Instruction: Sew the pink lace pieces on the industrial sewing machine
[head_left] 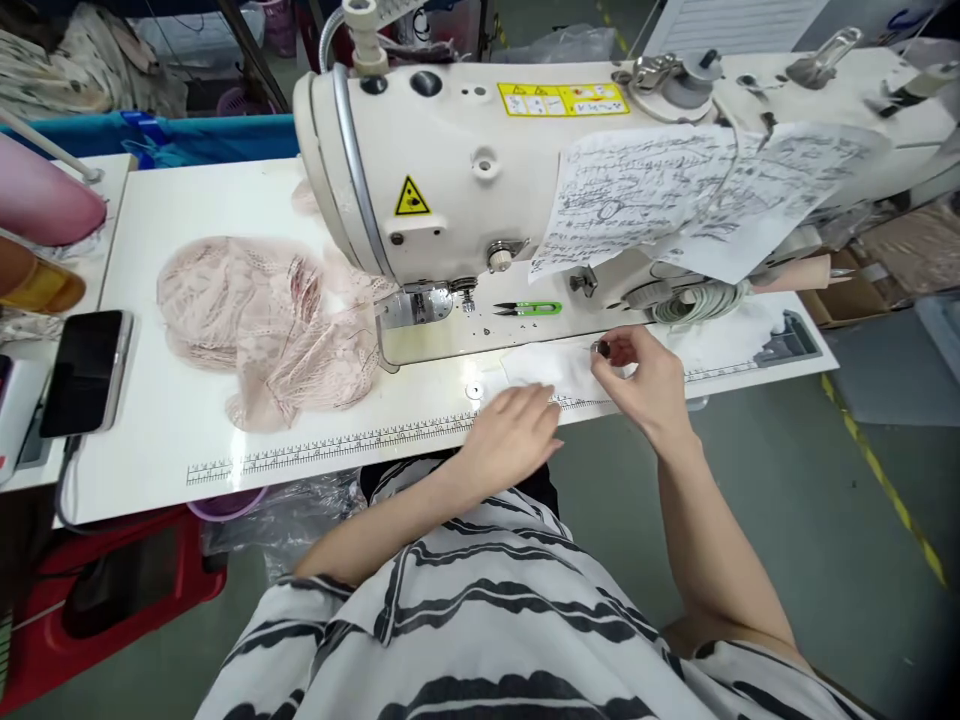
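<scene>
My left hand [514, 432] rests palm down on the front edge of the white sewing table [187, 440], its fingers curled loosely at the corner of a small white fabric piece [544, 368]. To its right, my right hand [645, 378] is raised just above that fabric. Its thumb and fingers are pinched on a tiny dark object [600, 348] that I cannot name. Behind both hands stands the white sewing machine [465, 170], with green thread snips [529, 309] lying on its bed.
A heap of pink lace [262, 320] lies on the table left of the machine. A black phone [84, 372] sits at the far left. Printed paper sheets [675, 190] hang on the machine arm. A ruler strip runs along the table's front edge.
</scene>
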